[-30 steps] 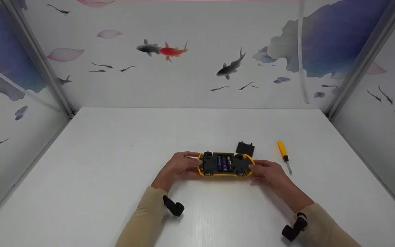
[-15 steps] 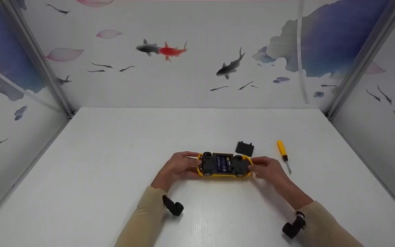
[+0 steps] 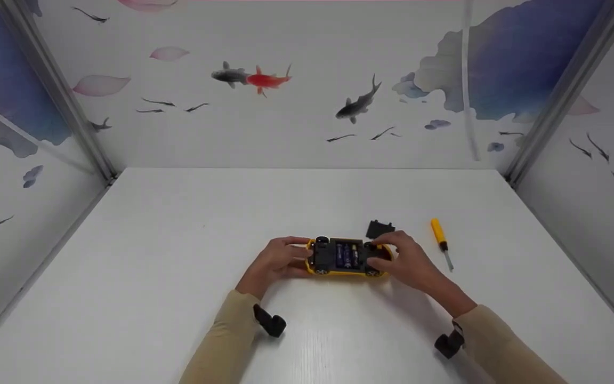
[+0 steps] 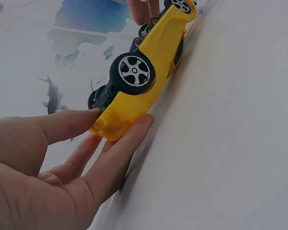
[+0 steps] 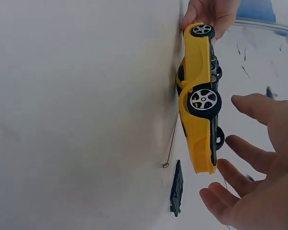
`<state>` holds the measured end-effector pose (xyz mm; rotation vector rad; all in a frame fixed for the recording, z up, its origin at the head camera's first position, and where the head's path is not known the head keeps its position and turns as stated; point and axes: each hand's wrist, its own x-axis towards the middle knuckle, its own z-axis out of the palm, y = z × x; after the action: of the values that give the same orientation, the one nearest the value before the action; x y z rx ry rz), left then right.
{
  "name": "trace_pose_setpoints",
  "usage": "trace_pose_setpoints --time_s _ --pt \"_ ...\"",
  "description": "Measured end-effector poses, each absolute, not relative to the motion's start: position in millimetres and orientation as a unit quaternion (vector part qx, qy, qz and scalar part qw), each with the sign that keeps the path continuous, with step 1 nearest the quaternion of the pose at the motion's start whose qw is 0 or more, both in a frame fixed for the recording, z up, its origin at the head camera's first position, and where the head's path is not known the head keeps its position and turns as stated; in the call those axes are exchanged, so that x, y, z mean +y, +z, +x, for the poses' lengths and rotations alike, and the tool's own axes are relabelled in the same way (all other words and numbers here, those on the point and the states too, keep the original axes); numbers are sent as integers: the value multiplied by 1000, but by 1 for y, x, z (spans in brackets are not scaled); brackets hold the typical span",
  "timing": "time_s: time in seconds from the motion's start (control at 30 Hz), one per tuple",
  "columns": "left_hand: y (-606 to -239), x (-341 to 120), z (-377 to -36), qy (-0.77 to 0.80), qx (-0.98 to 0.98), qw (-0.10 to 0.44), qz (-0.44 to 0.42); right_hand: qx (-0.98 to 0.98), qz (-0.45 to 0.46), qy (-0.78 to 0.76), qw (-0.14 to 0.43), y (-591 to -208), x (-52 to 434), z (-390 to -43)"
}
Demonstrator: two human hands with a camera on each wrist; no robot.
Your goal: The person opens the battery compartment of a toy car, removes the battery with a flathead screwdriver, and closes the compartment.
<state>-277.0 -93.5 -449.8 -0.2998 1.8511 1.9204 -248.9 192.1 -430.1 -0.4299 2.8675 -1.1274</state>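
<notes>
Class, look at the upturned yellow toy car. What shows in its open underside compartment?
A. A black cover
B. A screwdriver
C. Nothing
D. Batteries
D: batteries sit in the toy car; the black cover and screwdriver lie apart on the table.

Battery cover (image 3: 379, 229) just behind car (image 3: 345, 257); screwdriver (image 3: 439, 238) right.

We lift our right hand (image 3: 405, 260) off the end of the yellow toy car (image 3: 347, 257) and bring it up over the car's underside, fingers spread and loose, now partly covering the black battery cover (image 3: 377, 229) lying just behind the car.
</notes>
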Motion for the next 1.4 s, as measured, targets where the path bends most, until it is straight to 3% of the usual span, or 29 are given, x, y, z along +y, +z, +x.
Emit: trace_pose_setpoints --time_s 0.27,1.4 --pt "-451 -95 -277 701 668 228 -102 917 -190 -349 43 -428 183 -254" --pt "-454 -90 -278 685 690 206 -111 916 -221 -300 152 -417 177 -289"
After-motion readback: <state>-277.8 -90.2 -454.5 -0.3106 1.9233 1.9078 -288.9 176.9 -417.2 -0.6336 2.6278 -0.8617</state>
